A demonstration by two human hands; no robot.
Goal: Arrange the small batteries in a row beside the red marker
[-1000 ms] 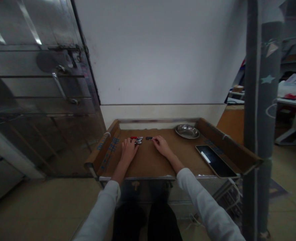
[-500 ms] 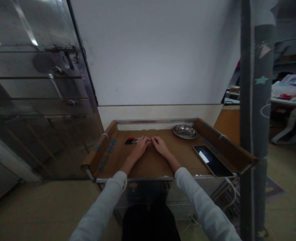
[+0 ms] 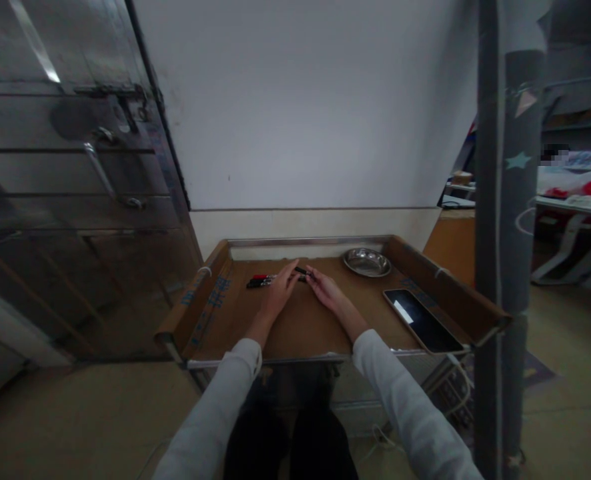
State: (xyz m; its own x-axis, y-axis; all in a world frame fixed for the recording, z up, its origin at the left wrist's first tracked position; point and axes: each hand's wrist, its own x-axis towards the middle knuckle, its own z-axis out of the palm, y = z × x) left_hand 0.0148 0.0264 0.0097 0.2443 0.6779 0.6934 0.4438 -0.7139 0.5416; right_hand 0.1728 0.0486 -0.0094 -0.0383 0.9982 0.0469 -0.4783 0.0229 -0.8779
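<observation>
A slim black marker (image 3: 303, 271) lies across the gap between my two hands above the brown cardboard (image 3: 300, 327). My right hand (image 3: 326, 290) pinches its right end between thumb and fingers. My left hand (image 3: 279, 292) is closed at its left end, and the fingertips partly hide that end. Just below it, a second dark piece shows between the hands; I cannot make out what it is. Left of my left hand lie a red marker (image 3: 260, 277) and black markers (image 3: 256, 283) side by side, their right ends covered by the hand.
A round steel dish (image 3: 367, 263) stands at the back right. A phone (image 3: 425, 323) lies near the front right. Raised cardboard flaps (image 3: 468, 303) edge the table's sides. Behind is a white wall (image 3: 305, 120), with a metal door (image 3: 65, 200) left and a grey pillar (image 3: 503, 220) right.
Both hands have turned and opened apart a little, so the black marker between them now shows. The view has shifted slightly; the dish, phone and other markers stay put.
</observation>
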